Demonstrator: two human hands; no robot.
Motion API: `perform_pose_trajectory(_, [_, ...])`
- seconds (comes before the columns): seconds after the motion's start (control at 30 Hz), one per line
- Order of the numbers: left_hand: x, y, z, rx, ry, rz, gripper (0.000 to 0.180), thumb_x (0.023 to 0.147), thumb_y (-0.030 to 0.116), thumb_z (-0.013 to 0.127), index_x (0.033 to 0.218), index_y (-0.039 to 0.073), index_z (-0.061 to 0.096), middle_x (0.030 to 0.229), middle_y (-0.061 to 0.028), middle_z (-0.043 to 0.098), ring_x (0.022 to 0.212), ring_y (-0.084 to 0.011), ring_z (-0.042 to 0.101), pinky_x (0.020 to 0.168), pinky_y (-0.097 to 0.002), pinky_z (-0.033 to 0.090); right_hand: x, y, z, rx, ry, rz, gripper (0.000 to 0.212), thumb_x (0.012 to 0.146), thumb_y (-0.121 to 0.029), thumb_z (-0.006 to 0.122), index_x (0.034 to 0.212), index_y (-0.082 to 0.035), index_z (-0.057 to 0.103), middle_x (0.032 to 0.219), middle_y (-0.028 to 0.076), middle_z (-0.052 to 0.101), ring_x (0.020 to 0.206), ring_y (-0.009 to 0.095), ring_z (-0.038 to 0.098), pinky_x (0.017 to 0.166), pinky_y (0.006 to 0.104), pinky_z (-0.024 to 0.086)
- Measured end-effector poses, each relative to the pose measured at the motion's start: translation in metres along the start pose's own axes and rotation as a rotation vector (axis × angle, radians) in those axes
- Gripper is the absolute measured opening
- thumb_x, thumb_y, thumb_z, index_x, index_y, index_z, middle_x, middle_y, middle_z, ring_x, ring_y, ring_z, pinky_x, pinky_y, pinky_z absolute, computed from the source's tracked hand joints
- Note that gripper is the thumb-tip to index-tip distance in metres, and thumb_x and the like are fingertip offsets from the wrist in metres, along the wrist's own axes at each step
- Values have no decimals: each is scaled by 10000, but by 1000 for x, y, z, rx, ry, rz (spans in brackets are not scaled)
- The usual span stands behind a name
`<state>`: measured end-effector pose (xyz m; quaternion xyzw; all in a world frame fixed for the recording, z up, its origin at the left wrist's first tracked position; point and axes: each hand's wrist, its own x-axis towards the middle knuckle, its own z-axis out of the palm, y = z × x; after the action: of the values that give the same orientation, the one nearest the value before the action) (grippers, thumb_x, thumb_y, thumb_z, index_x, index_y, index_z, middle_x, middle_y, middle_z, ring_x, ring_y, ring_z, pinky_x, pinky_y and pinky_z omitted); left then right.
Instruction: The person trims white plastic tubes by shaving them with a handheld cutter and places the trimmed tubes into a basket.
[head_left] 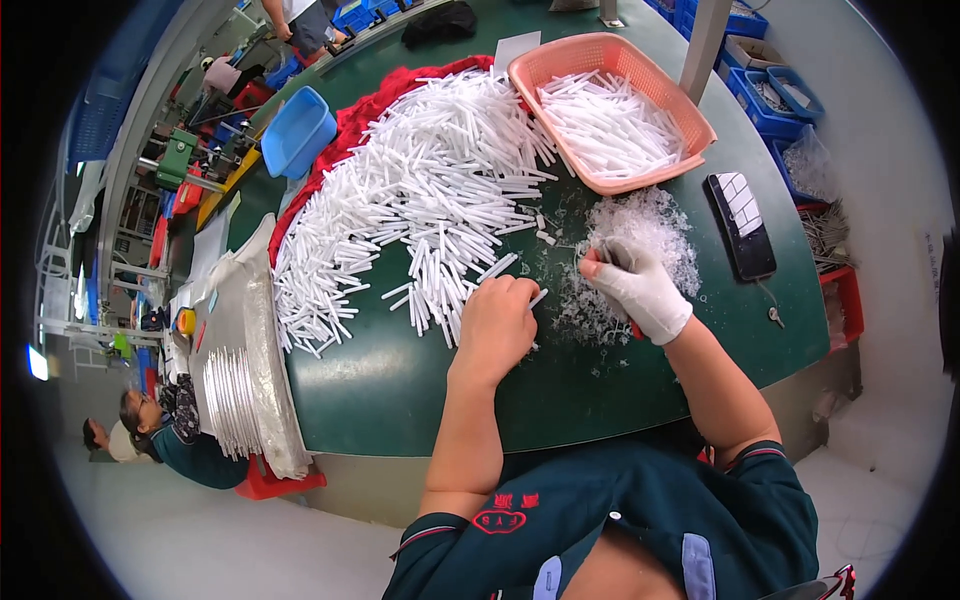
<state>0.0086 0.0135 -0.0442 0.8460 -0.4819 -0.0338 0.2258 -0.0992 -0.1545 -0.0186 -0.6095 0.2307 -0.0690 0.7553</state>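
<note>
My left hand [497,325] is bare, its fingers closed at the near edge of a big heap of white plastic tubes [440,190]. The end of one white tube [540,298] sticks out beside its fingertips. My right hand [640,292] wears a white glove with the thumb tip bare. It is closed over a pile of clear, curly plastic trimmings [665,235]. A red bit shows under the gloved palm, apparently part of a small tool mostly hidden by the hand. A few short white pieces [545,237] lie between the heap and the trimmings.
A pink basket [695,140] of white tubes stands at the far right. A phone [752,250] and a key [775,317] lie right of the trimmings. Red cloth [345,130] runs under the heap, near a blue basin [300,135]. Thin rods [230,400] and a seated co-worker are left.
</note>
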Motion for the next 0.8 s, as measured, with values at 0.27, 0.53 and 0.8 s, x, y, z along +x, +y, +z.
perform_pose_trajectory(0.27, [2, 12, -1, -725, 73, -186, 220, 797, -21, 573, 1015, 5, 591, 858, -48, 546, 749, -118, 569, 647, -213, 455, 3, 19, -8, -333, -37, -106, 191, 808, -146, 667, 899, -9, 569, 758, -26, 507, 674, 55, 424, 597, 213, 377])
perform_pose_trajectory(0.53, [0, 21, 12, -1483, 57, -285, 205, 850, 10, 581, 1051, 11, 540, 888, -47, 586, 773, -129, 611, 640, -235, 485, 0, 14, -2, -91, -68, -166, 199, 799, -119, 679, 927, 6, 594, 757, 8, 563, 685, 53, 462, 631, 216, 419])
perform_pose_trajectory(0.8, [-1, 24, 7, -1462, -123, -309, 179, 876, 53, 575, 1037, 37, 497, 906, -86, 650, 762, -130, 623, 640, -226, 472, -4, 7, 1, 44, -124, -103, 160, 821, -111, 659, 869, 10, 567, 716, 37, 580, 650, 106, 576, 594, 236, 445])
